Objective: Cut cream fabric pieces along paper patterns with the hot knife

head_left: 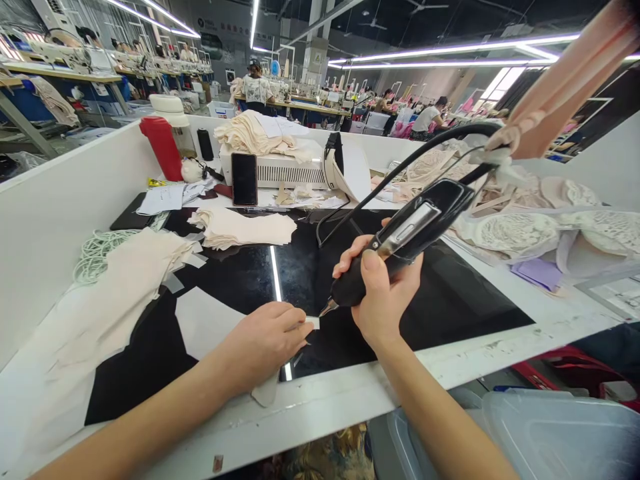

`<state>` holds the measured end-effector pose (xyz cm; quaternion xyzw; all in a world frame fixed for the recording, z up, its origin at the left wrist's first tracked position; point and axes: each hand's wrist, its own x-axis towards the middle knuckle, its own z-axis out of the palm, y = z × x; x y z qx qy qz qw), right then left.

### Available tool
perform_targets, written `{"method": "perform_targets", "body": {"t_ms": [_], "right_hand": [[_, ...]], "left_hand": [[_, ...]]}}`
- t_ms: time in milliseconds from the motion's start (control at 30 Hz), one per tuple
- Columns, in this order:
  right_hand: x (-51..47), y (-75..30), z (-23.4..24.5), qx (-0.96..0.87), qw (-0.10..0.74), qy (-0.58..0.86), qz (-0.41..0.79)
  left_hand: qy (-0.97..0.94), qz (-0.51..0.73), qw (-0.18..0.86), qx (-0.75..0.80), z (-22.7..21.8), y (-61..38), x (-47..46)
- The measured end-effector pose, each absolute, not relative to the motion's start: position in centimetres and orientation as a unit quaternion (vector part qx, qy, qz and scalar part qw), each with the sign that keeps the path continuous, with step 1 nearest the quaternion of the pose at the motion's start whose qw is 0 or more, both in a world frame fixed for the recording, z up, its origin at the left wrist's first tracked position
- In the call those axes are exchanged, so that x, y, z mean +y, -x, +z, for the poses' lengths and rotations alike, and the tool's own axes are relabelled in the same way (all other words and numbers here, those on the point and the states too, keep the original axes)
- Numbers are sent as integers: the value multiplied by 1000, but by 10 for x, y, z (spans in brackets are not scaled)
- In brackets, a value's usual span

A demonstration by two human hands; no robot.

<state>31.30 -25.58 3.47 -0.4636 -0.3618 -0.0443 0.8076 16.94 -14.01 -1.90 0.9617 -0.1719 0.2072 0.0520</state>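
Note:
My right hand (383, 290) is wrapped around a black corded hand tool (407, 230) with a silver lever on its side. The pointed metal tip (327, 307) comes down at the end of a small white strip (313, 323). On the other side, my left hand (267, 337) pinches the white fabric piece (210, 320) that this strip seems to belong to, fingers together and close to the tip. Part of the fabric lies hidden under my left hand and wrist. Beneath both hands is a glossy black mat (450, 300).
Cream fabric stacks (245, 228) lie behind and left, near a green cord coil (103, 253). A phone (245, 180) leans on a white box (290, 172). Lace bras (520, 233) are piled right. The tool's cable (410, 163) hangs from a peach fabric tie (570, 87).

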Motion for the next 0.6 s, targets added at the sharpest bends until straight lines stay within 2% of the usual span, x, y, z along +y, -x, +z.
{"method": "perform_targets", "body": {"t_ms": [600], "right_hand": [[-257,-308,35,-355,815,457,-30]], "left_hand": [[-960,210,67,-175,-20,-170,-139]]}}
